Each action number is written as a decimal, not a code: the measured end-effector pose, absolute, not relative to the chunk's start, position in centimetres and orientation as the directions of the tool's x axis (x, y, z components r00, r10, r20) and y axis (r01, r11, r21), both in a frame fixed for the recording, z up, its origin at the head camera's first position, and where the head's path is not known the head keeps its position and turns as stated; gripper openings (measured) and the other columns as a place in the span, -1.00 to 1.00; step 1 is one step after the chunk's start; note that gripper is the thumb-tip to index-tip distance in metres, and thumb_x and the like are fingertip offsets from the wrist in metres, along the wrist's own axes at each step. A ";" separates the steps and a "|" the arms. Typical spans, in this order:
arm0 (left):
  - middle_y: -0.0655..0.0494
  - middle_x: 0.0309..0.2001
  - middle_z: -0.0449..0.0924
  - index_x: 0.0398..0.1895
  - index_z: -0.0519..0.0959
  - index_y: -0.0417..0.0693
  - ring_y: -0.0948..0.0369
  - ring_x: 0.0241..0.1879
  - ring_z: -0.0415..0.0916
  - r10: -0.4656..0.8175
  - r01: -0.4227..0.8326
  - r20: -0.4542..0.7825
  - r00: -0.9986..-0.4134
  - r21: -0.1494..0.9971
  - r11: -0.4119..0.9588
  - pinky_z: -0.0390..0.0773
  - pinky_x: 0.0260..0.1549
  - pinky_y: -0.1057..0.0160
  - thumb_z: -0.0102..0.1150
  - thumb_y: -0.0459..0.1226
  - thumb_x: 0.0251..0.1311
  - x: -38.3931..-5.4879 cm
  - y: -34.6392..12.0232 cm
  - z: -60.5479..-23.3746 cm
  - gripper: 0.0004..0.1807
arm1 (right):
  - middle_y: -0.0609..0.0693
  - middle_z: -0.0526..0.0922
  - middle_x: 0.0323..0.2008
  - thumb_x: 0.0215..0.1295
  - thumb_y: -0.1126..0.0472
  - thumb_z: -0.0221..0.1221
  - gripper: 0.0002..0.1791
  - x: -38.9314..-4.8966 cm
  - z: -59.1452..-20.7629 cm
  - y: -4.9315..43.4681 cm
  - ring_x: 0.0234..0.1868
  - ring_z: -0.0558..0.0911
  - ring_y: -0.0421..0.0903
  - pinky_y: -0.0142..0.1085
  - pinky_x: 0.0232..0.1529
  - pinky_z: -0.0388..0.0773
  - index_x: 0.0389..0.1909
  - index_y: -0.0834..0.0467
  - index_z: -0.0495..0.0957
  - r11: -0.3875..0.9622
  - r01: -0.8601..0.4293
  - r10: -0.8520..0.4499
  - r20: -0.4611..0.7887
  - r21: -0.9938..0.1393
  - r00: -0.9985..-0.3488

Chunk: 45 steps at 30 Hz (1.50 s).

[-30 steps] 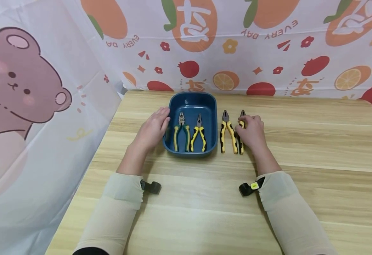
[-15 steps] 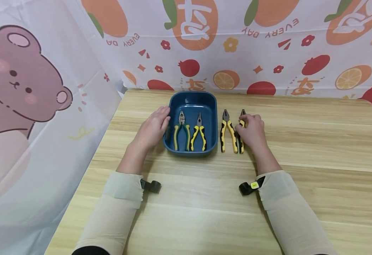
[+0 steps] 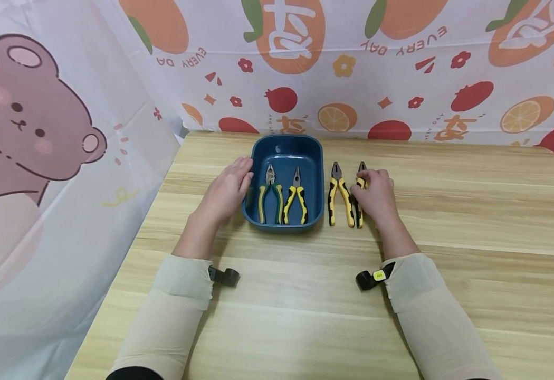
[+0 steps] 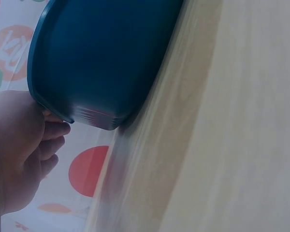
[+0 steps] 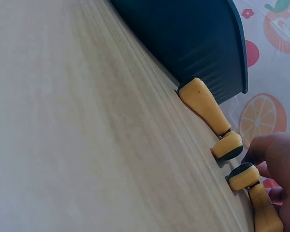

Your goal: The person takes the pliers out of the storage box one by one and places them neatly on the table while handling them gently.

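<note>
My left hand (image 3: pixel 227 187) rests against the left rim of a dark blue basin (image 3: pixel 286 145), its fingers fairly straight. Inside lie green-and-yellow combination pliers (image 3: pixel 279 203) and yellow-and-black long-nose pliers (image 3: pixel 297 178), side by side with heads pointing away. To the right of the basin, yellow-and-black combination pliers (image 3: pixel 346 203) lie on the table. Beside them my right hand (image 3: pixel 375 192) holds another yellow-and-black pair of pliers (image 3: pixel 359 216), partly covered by the fingers. The right wrist view shows the fingers at that pair's handles (image 5: pixel 266 208), low at the tabletop.
The wooden table (image 3: pixel 286 311) runs up to a white cloth (image 3: pixel 353 95) printed with fruit at the back. Another cloth with a pink bear (image 3: pixel 35 116) hangs at the left. A small black camera is strapped at each wrist.
</note>
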<state>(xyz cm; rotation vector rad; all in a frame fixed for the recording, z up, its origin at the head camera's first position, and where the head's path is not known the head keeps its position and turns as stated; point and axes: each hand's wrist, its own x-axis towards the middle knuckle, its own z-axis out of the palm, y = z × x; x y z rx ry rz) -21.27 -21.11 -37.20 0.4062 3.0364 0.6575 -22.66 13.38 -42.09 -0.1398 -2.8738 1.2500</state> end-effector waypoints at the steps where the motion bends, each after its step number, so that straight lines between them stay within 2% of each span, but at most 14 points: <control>1: 0.01 0.52 0.13 0.51 0.19 -0.11 0.11 0.55 -0.04 0.252 0.249 0.048 -0.967 0.407 0.879 0.03 0.51 0.03 -0.23 -0.05 0.54 -21.3 -21.1 -37.2 -0.42 | 0.23 0.32 0.21 0.22 0.13 0.16 -0.52 -22.7 -42.1 13.4 0.19 0.29 0.20 0.07 0.12 0.39 0.16 0.18 0.52 0.677 0.079 0.084 -0.030 -0.732 -0.996; 15: 0.01 0.52 0.12 0.51 0.19 -0.11 0.11 0.55 -0.05 0.254 0.252 0.049 -0.966 0.403 0.880 0.02 0.51 0.03 -0.19 -0.07 0.54 -21.2 -21.2 -37.4 -0.43 | 0.24 0.36 0.20 0.20 0.15 0.17 -0.48 -22.4 -42.1 13.5 0.22 0.30 0.20 0.05 0.22 0.37 0.17 0.27 0.44 0.662 0.083 0.095 -0.026 -0.745 -0.995; 29: 0.01 0.52 0.13 0.50 0.19 -0.10 0.11 0.55 -0.04 0.258 0.262 0.065 -0.964 0.400 0.878 0.03 0.51 0.04 -0.20 -0.07 0.54 -21.2 -21.2 -37.7 -0.42 | 0.26 0.37 0.17 0.19 0.14 0.17 -0.46 -22.3 -42.2 13.4 0.22 0.30 0.21 0.07 0.23 0.36 0.18 0.27 0.44 0.669 0.077 0.098 -0.015 -0.739 -0.995; 32: 0.00 0.52 0.14 0.50 0.20 -0.11 0.11 0.55 -0.03 0.258 0.262 0.066 -0.964 0.400 0.878 0.03 0.51 0.04 -0.19 -0.07 0.54 -21.1 -21.3 -37.6 -0.43 | 0.27 0.36 0.17 0.18 0.13 0.16 -0.46 -22.2 -42.1 13.3 0.21 0.27 0.23 0.09 0.19 0.36 0.19 0.25 0.44 0.675 0.071 0.093 -0.012 -0.735 -0.996; 38: 0.01 0.52 0.13 0.50 0.20 -0.11 0.10 0.55 -0.03 0.258 0.261 0.063 -0.964 0.402 0.878 0.03 0.51 0.04 -0.18 -0.07 0.54 -21.1 -21.3 -37.6 -0.43 | 0.26 0.35 0.19 0.18 0.13 0.14 -0.48 -22.1 -41.5 12.7 0.17 0.23 0.22 0.08 0.08 0.36 0.18 0.20 0.46 0.672 0.030 0.114 0.064 -0.740 -0.991; 45: -0.01 0.52 0.12 0.50 0.20 -0.12 0.09 0.55 -0.04 0.264 0.263 0.053 -0.963 0.403 0.877 0.02 0.51 0.03 -0.18 -0.08 0.54 -21.2 -21.3 -37.3 -0.43 | 0.18 0.39 0.18 0.23 0.17 0.17 -0.54 -21.4 -39.5 10.3 0.18 0.28 0.16 0.03 0.12 0.38 0.16 0.19 0.49 0.596 -0.110 0.071 0.189 -0.795 -0.979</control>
